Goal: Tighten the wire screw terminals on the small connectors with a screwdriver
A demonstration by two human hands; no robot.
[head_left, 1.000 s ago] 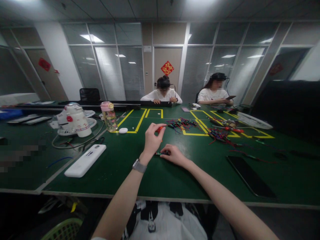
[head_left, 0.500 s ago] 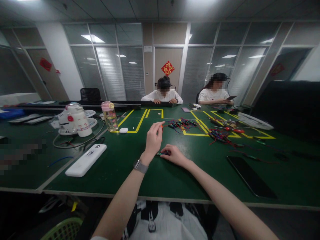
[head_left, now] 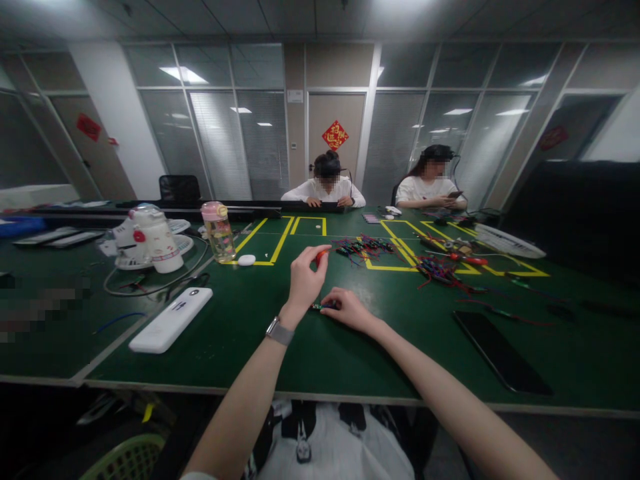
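Observation:
My left hand (head_left: 306, 277), with a watch on its wrist, is closed around a red-handled tool, probably a screwdriver (head_left: 323, 255); its lower part is hidden behind the fingers. Just below and to the right, my right hand (head_left: 353, 312) rests on the table, its fingers pinching a small green circuit board (head_left: 317, 307). One end of the board sticks out to the left of the fingertips, and the rest is covered. Beyond my hands lies a pile of small boards with red and blue wires (head_left: 367, 247).
A second wired pile (head_left: 440, 270) and a red screwdriver (head_left: 473, 261) lie right. A black phone (head_left: 503, 353) is near the front edge; a white power bank (head_left: 173, 320), bottle (head_left: 219, 233) and white case (head_left: 247, 260) stand left. Two people (head_left: 327, 190) sit opposite.
My left hand has tilted slightly, so more of the red handle shows. My right hand stays on the board. The person at the right has lowered a phone.

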